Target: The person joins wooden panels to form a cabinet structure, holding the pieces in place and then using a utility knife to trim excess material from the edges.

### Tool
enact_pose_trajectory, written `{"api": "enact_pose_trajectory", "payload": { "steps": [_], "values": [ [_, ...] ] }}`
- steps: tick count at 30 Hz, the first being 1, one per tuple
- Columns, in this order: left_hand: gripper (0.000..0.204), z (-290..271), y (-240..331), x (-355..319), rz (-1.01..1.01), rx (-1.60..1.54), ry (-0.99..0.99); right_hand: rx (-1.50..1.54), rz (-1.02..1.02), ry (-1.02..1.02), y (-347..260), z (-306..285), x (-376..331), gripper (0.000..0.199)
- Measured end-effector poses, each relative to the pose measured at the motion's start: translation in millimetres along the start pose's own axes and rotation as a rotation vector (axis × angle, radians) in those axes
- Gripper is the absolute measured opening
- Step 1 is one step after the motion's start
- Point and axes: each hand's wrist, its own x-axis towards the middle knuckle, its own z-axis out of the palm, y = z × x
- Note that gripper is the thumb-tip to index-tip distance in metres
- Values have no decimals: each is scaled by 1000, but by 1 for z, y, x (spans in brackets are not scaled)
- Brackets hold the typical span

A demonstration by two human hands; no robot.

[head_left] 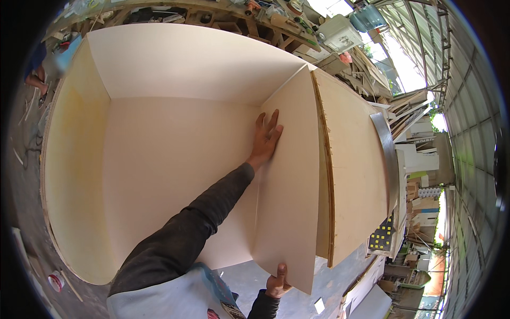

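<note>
A large box-shaped cabinet carcass [175,154] with a pale inside lies before me. Along its right side stands a thin, pale sheet [289,196], next to a plywood panel [325,159] with a rough brown edge. Reaching into the carcass, my left hand [265,139] lies against the sheet's inner face, fingers spread. At the sheet's near lower corner, my right hand [278,282] grips the edge; its thumb shows, while the other fingers are partly hidden.
Right of the carcass are a plywood surface [356,154] and a dark curved metal strip [385,154]. A cluttered wooden workbench [239,24] runs behind. At far left a person's leg [36,81] shows. A red-and-white round container [56,280] sits on the floor.
</note>
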Motion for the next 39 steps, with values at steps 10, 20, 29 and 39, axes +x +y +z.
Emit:
{"api": "enact_pose_trajectory", "payload": {
  "steps": [10,20,29,39],
  "values": [
    [62,5,-7,9,-30,-11,-70,18,19,76,-6,19,4,33],
    [59,11,-22,17,69,53,-43,-170,-13,99,-13,18,12,33],
    [59,8,-25,21,123,114,-28,-277,-101,102,-21,31,15,32],
    [65,8,-28,29,142,150,-35,12,40,141,-18,29,17,30]
  ]
}}
